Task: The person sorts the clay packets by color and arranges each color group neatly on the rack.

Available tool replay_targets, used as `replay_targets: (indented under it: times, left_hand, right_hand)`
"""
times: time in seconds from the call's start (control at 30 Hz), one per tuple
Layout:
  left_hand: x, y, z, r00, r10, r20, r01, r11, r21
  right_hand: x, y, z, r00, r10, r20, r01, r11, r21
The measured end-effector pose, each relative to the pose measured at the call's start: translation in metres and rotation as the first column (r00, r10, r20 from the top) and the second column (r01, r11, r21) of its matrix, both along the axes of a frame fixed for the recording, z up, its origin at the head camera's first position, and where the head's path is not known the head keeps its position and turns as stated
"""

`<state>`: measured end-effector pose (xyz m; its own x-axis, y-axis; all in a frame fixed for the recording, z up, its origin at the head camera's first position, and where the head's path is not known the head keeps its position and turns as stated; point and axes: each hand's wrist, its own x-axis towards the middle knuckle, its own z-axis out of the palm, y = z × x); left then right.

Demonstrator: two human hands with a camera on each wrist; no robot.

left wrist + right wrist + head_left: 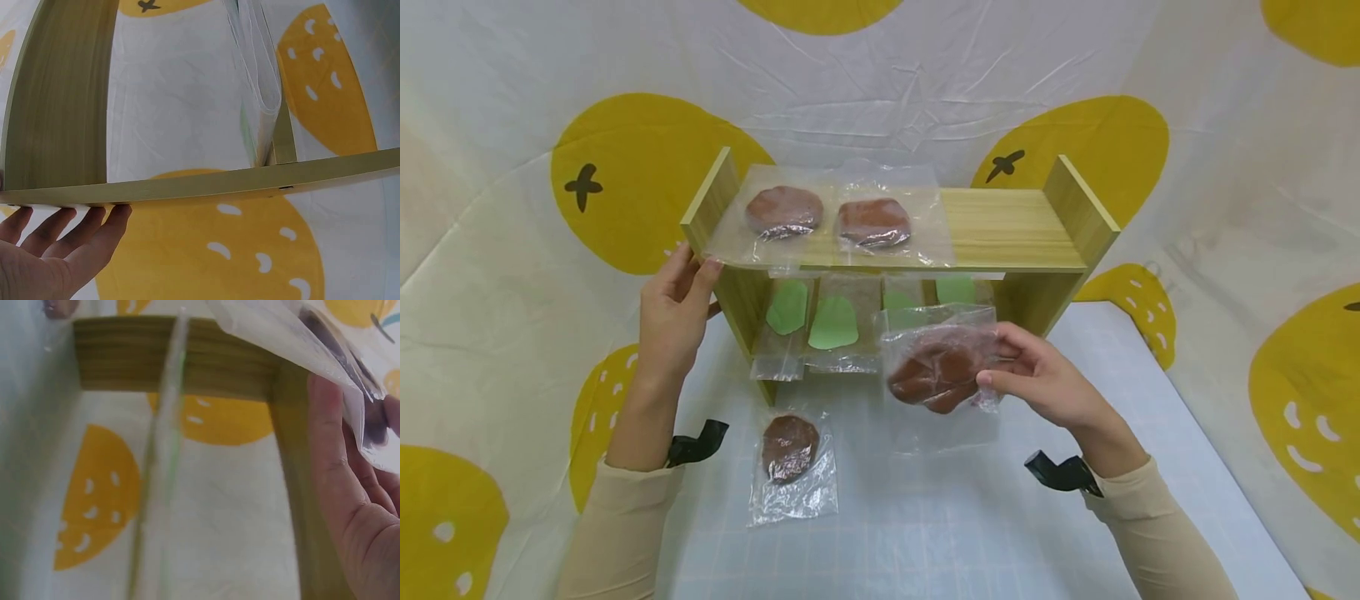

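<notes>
My left hand [673,312] holds the left side panel of a small wooden shelf [1000,225], thumb at the front edge; in the left wrist view its fingers [81,234] press the panel's outer face. In my right hand [1045,375], thumb and fingers pinch the right edge of a clear plastic bag [940,433] with a flat, lobed brown piece [936,375] inside. This bag is held up in front of the shelf's lower right part, overlapping the green pieces there. Two bagged brown pieces, one left [784,212] and one right [874,222], lie on the top board.
Below the top board, several bags with green pieces [833,323] stand in a row. Another bagged brown piece [790,448] lies on the pale table [917,533] at front left. Behind hangs a white cloth [880,92] with yellow fruit shapes.
</notes>
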<state>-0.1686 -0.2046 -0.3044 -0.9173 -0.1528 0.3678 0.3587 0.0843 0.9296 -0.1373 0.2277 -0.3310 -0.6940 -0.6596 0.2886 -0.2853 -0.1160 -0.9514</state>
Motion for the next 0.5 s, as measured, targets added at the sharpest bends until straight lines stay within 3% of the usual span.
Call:
replay_targets:
  times: [0.17, 0.33, 0.5]
  left_hand:
    - [-0.001, 0.000, 0.000, 1.000, 0.002, 0.003, -0.002, 1.000, 0.003]
    - [-0.001, 0.000, 0.000, 1.000, 0.001, -0.003, -0.001, 1.000, 0.014]
    - [-0.002, 0.000, -0.001, 1.000, 0.001, -0.007, -0.001, 1.000, 0.015]
  right_hand:
    - [-0.005, 0.007, 0.029, 0.997, -0.039, -0.067, 0.037, 0.999, -0.033]
    - [-0.013, 0.010, 0.057, 0.994, -0.042, -0.102, 0.027, 0.990, -0.141]
    - [-0.026, 0.009, 0.086, 0.993, -0.107, -0.044, 0.091, 0.961, -0.261]
